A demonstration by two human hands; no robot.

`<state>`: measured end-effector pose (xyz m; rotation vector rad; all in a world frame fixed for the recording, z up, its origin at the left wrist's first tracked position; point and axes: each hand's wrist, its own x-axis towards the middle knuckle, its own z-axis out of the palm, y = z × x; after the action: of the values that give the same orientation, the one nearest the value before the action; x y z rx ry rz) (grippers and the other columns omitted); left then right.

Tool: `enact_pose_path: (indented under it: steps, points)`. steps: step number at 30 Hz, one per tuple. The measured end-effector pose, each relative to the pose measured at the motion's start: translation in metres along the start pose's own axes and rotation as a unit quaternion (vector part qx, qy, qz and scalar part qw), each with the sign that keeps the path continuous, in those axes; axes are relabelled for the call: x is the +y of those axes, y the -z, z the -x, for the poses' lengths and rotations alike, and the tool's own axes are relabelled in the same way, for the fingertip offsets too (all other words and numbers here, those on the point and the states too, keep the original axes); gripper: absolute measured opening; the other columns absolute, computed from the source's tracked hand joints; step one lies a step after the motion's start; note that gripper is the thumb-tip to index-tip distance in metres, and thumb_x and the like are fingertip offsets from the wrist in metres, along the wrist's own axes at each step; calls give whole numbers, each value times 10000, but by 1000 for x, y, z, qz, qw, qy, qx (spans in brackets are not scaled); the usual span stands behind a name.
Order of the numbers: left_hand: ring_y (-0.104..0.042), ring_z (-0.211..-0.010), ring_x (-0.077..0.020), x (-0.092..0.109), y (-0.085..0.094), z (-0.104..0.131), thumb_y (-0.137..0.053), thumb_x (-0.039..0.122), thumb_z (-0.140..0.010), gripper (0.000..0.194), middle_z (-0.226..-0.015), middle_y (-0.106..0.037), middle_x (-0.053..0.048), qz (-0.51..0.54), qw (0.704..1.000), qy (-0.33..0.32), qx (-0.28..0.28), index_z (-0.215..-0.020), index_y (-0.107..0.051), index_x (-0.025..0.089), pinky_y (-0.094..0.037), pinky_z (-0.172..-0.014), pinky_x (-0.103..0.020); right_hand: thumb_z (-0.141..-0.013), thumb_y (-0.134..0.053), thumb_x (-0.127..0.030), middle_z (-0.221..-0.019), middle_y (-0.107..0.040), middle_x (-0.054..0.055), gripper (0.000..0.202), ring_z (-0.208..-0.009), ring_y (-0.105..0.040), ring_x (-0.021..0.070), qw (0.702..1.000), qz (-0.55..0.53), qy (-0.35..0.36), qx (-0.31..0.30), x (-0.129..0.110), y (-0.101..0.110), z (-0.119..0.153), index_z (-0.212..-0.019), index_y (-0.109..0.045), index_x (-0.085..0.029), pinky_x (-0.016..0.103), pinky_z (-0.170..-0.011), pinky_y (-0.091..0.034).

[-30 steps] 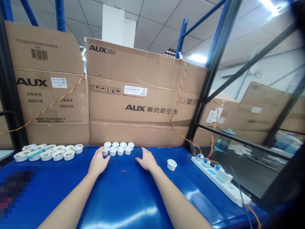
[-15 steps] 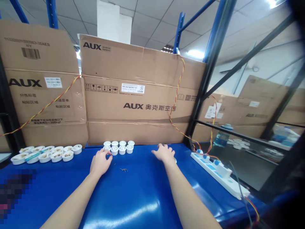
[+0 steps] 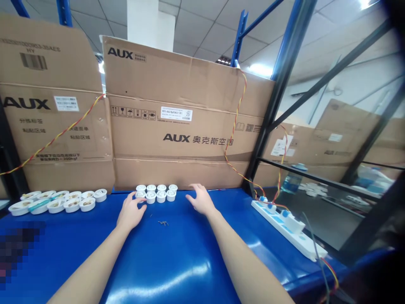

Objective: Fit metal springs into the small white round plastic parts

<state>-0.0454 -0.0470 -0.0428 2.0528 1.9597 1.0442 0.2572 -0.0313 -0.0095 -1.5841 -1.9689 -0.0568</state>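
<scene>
While the left hand (image 3: 130, 214) curves its fingers at the near-left cup of two rows of small, round, white lidded cups (image 3: 161, 196), the right hand (image 3: 202, 202) is open, released, fingers spread, just right of the cups. Can't tell if left grips or only touches. Cups sit at the back of the glossy blue tabletop (image 3: 177, 257), by the brown cardboard panel (image 3: 183, 173). Thin metal pieces (image 3: 163, 223) lie between the hands, nearer the camera.
</scene>
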Motion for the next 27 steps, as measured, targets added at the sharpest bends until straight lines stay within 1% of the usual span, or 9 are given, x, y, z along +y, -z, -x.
enact_pose_path:
  steps: [2,4,5,8,13,18,21,24,27]
  points:
    - [-463,-1236,-291,1,0,1,-557,301,-802,273,-1381,-422,-55,4,1000,0,-3,-1032,-700,271,-389,-1048,-405,-822,-565,-408,-1235,-563,125,490,-1167,-486,274,998,20,-58,10,-3,-1,0,-1245,-516,-166,371,-984,-369]
    - [-477,-1222,-285,2,0,2,-560,302,-797,288,-1380,-416,-52,7,1000,-3,-4,-1058,-679,275,-402,-1035,-398,-789,-591,-487,-1256,-555,166,610,-1167,-494,320,990,44,-127,-34,-1,-5,2,-1278,-503,-132,405,-962,-383]
    - [-482,-1216,-282,2,0,2,-561,300,-794,294,-1381,-412,-52,9,1000,-4,-5,-1066,-669,272,-404,-1032,-395,-770,-603,-519,-1280,-543,181,671,-1179,-492,334,987,48,-141,-67,1,-9,2,-1297,-493,-120,412,-963,-384]
    - [-483,-1218,-277,4,0,3,-560,294,-793,293,-1391,-396,-57,17,1000,-1,-13,-1071,-647,259,-402,-1033,-386,-749,-627,-510,-1363,-492,175,739,-1240,-467,315,985,24,-109,-132,5,-24,1,-1351,-461,-115,381,-1018,-355]
    - [-461,-1241,-272,6,0,4,-559,280,-792,283,-1419,-369,-53,20,999,0,-33,-1062,-641,260,-397,-1032,-388,-742,-607,-293,-1390,-487,127,661,-1272,-457,264,988,-26,-57,-142,-3,-48,-20,-1373,-460,-165,336,-1043,-345]
    - [-436,-1264,-279,8,3,5,-560,266,-784,285,-1437,-362,-46,22,999,6,-45,-1055,-646,267,-401,-1023,-401,-696,-573,-177,-1322,-551,95,642,-1202,-516,248,983,-44,4,-179,-9,-54,-42,-1335,-516,-209,327,-1015,-371]
    - [-431,-1267,-284,8,3,6,-564,264,-778,288,-1440,-362,-44,34,998,7,-46,-1054,-646,272,-401,-1023,-409,-695,-562,-157,-1316,-542,81,631,-1193,-512,226,984,-67,14,-161,-2,-54,-37,-1320,-517,-231,319,-1024,-358]
    - [-432,-1262,-282,8,2,5,-569,263,-773,275,-1427,-372,-46,39,998,1,-40,-1034,-651,275,-394,-1027,-417,-693,-613,-209,-1280,-543,110,656,-1156,-524,231,988,-94,-42,-111,8,-49,-21,-1330,-459,-187,330,-1002,-378]
    - [-433,-1257,-281,6,1,4,-579,265,-768,262,-1414,-386,-49,34,999,-3,-35,-1019,-653,276,-393,-1026,-424,-761,-583,-258,-1193,-595,87,535,-1072,-568,213,985,-128,-53,-107,13,-37,-5,-1279,-463,-196,319,-941,-414]
